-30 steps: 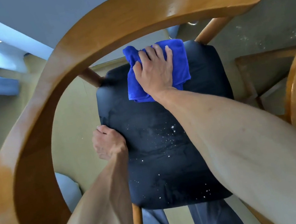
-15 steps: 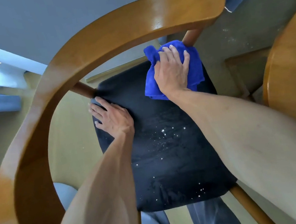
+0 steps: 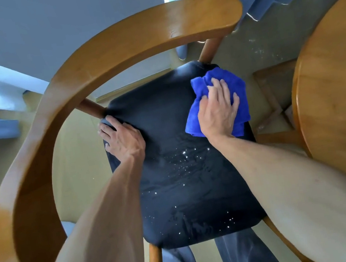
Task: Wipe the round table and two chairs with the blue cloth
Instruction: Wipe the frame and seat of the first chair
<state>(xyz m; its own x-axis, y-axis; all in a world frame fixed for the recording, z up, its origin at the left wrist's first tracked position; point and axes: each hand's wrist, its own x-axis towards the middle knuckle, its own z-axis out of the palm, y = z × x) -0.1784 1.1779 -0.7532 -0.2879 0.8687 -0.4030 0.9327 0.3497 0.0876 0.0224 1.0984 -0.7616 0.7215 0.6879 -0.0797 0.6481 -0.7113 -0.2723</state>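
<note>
Head view: the right hand (image 3: 218, 110), fingers spread nearly flat, presses the bunched blue cloth (image 3: 214, 100) on the dark padded seat (image 3: 187, 184) of the curved-back wooden chair (image 3: 111, 52), having swept from far centre to the far right corner. The left hand (image 3: 121, 139) now lies flat, bracing the seat's left edge. White specks remain mid-seat. Judgement: 1 chair underway.

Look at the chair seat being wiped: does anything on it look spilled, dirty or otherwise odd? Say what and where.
Yes. Small white specks dot the dark seat, mid-seat and near its front edge, with smeary streaks. The blue cloth under the right hand sits at the far right corner.
</note>
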